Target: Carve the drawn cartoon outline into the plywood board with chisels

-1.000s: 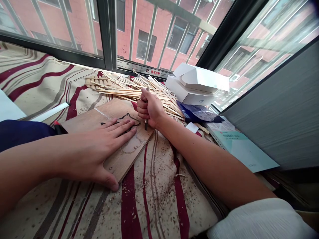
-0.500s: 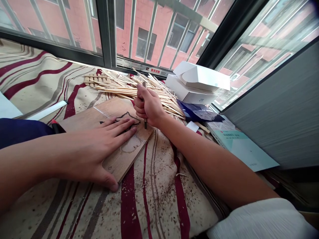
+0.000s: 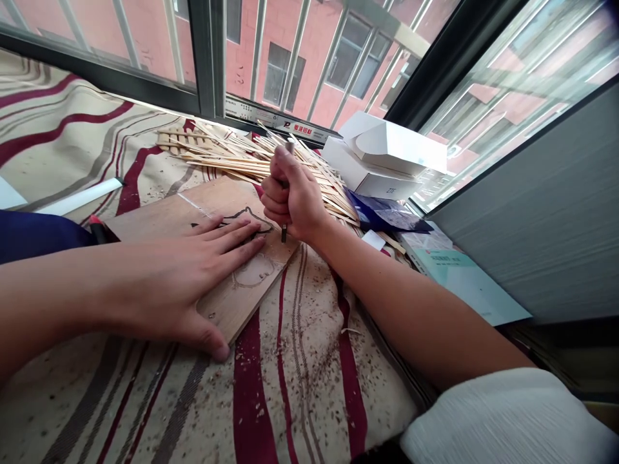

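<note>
A flat wooden board (image 3: pixel 227 309) lies on a striped cloth, with a dark outline carved into its far part. My left hand (image 3: pixel 193 270) rests flat on the board with the fingers spread, pressing it down. My right hand (image 3: pixel 290 196) is closed in a fist round a carving tool (image 3: pixel 284 233), held upright. The tool's dark tip touches the board at its far right edge, close to my left fingertips.
A heap of thin wooden sticks (image 3: pixel 251 164) lies behind the board by the window. White boxes (image 3: pixel 387 161), a dark blue bag (image 3: pixel 387 216) and a green-white booklet (image 3: pixel 464 283) sit at the right. Wood shavings cover the striped cloth (image 3: pixel 300 386). A white strip (image 3: pixel 80 196) lies at the left.
My right hand with the tool has lifted slightly and shifted a little toward me along the board's edge. My left hand stays flat on the board.
</note>
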`<state>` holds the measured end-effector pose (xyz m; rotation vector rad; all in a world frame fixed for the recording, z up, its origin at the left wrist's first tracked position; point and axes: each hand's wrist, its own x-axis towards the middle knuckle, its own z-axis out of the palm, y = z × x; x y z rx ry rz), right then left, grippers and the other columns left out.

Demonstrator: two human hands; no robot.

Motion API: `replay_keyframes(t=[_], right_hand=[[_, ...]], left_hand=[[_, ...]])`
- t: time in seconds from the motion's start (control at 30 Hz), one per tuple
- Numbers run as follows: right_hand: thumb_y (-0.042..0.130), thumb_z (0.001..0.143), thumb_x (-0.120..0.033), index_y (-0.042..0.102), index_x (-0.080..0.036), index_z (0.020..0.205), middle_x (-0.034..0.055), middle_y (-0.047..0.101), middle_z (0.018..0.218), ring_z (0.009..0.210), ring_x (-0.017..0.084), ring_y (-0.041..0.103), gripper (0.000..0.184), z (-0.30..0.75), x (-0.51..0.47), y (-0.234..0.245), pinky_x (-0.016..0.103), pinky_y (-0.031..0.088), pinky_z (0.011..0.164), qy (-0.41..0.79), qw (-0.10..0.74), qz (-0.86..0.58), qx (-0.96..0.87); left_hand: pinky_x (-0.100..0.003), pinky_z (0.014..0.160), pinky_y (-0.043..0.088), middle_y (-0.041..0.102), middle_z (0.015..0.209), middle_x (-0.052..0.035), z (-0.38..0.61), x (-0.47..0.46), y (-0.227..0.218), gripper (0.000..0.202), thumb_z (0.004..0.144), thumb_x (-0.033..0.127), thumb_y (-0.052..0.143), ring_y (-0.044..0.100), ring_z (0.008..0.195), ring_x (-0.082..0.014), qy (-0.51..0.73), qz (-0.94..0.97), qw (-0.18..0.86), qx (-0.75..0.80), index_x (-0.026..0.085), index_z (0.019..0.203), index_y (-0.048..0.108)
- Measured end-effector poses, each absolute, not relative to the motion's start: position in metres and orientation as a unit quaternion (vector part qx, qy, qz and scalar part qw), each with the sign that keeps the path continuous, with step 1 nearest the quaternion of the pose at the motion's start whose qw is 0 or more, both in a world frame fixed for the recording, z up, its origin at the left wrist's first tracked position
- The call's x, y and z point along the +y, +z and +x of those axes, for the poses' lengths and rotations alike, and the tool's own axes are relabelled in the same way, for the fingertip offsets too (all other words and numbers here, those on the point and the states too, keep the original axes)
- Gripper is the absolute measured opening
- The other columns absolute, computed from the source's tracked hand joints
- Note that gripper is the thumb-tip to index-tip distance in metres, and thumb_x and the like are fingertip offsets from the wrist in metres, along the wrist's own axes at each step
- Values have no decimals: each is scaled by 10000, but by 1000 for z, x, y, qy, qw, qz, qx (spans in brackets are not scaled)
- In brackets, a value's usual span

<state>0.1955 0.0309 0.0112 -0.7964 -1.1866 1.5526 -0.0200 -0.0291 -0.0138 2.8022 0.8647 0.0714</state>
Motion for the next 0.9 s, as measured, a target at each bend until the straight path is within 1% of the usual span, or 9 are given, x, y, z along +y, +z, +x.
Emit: replay_keyframes(t=[0.1,0.2,0.27,0.37,0.47,0.57,0.73,0.8,0.9], right_hand=[[501,1083,-565,296,-279,767,-126,195,512,406,71,139,473,194,35,9,206,129,375,618,527,-373,-449],[482,1092,-516,306,-280,769,-118,194,517,405,80,168,437,193,34,9,213,147,378,565,587,-396,-424],[516,1075,-527,308,-275,755,-109,215,531,411,77,184,457,194,31,12,210,165,388,583,559,-384,-448],[570,1041,-584,292,-272,739,-110,223,536,420,69,169,516,195,29,15,201,159,394,632,497,-375,-462],[508,1068,-598,258,-274,752,-115,194,521,412,69,152,517,195,30,12,195,139,388,607,552,-399,-409],[471,1095,-539,246,-274,749,-111,188,516,403,71,154,491,195,30,10,195,133,385,589,597,-383,-387],[582,1054,-506,267,-270,715,-120,182,529,414,63,115,519,198,30,15,197,122,386,675,497,-328,-435],[560,1068,-479,251,-272,716,-126,168,524,414,65,101,511,197,33,14,199,114,382,665,513,-346,-418],[459,1105,-364,225,-272,721,-125,162,503,405,74,112,459,194,36,11,202,113,375,617,578,-386,-370]], left_hand=[[-505,1342,28,41,1814,-166,-19,-27,-16,1415,689,1066,520,63,1679,-402,26,949,115,293,231,1741,73],[-511,1341,46,11,1809,-175,-19,-27,-16,1375,750,1027,532,76,1679,-400,14,956,97,277,219,1745,35],[-523,1340,74,33,1812,-176,-19,-28,-14,1345,787,990,550,92,1677,-405,17,958,76,278,207,1749,28],[-560,1334,101,54,1805,-203,-15,-30,-10,1378,762,981,584,94,1669,-443,-1,952,81,294,163,1750,81],[-572,1333,82,22,1804,-206,-11,-31,-4,1413,730,987,599,69,1668,-455,-32,944,97,313,130,1746,121],[-592,1328,82,25,1804,-210,-9,-30,-1,1417,731,997,579,71,1667,-461,-39,943,101,316,110,1743,135],[-608,1327,89,71,1808,-209,-7,-29,0,1466,691,1019,578,86,1659,-485,-49,939,103,324,128,1748,89],[-596,1332,75,87,1813,-192,-6,-29,0,1473,677,1028,579,82,1655,-493,-41,940,110,321,149,1750,83],[-584,1338,63,75,1812,-194,-7,-29,0,1447,700,1016,581,83,1658,-482,-39,943,108,313,149,1750,90]])
